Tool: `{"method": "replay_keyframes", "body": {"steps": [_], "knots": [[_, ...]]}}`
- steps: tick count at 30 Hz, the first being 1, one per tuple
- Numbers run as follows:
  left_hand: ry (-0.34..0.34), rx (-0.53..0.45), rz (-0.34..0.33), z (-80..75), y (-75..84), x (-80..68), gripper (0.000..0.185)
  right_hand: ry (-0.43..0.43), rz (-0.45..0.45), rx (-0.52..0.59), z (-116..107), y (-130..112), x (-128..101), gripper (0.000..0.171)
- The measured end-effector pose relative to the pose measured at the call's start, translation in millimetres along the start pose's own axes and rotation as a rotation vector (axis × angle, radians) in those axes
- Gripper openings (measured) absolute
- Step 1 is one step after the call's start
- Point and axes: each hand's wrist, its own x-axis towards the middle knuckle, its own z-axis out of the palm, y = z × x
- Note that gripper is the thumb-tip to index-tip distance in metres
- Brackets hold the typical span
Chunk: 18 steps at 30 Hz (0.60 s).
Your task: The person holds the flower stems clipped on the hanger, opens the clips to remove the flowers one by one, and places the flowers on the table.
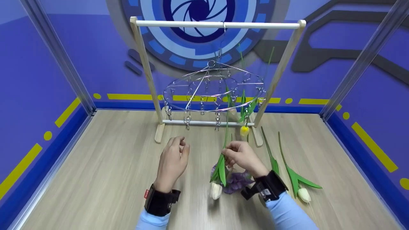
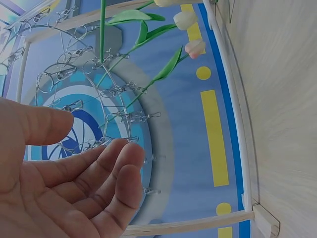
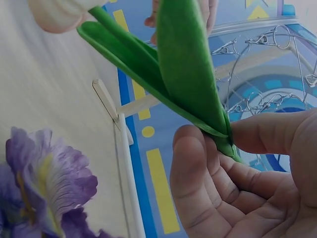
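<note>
We are seeing the right hand (image 1: 242,155) pinching a white tulip (image 1: 216,191) between thumb and fingers, the grip sitting where the leaves are meeting the stem. The tulip's bloom is pointing down and toward the wearer, to the left of the right hand and between the two hands, while its stem is running up and away past the fingertips. We are noting the left hand (image 1: 173,159) hovering to the left of the tulip, well apart from it, its fingers loosely bent and holding nothing. A purple flower (image 1: 236,182) is lying just beneath the right hand, partly covered by it. To the right of that hand, a leafy stem (image 1: 274,164) is lying partly hidden by the wrist, and a second white tulip (image 1: 304,195) is resting farther out. Beyond both hands, a wire clip hanger (image 1: 204,111) is hanging from a wooden rack (image 1: 217,24). We are recording a yellow tulip (image 1: 244,131) hanging bloom-down just beyond the right hand, and the left wrist view is showing a pink tulip (image 2: 195,48) hanging beyond the left hand's fingers.
</note>
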Motion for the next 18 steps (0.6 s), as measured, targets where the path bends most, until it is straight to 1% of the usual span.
{"method": "replay_keyframes", "body": {"steps": [7,12,18], "knots": [[-0.003,0.013,0.008,1.4,-1.5,0.1,0.03,-0.044,-0.003,-0.057,3,-7,11,0.016],[-0.003,0.018,0.0,1.8,-2.6,0.8,0.033,-0.084,0.005,-0.082,5,-8,19,0.019],[-0.014,0.039,-0.017,1.9,-3.6,2.4,0.035,-0.115,0.02,-0.111,11,-8,27,0.017]]}}
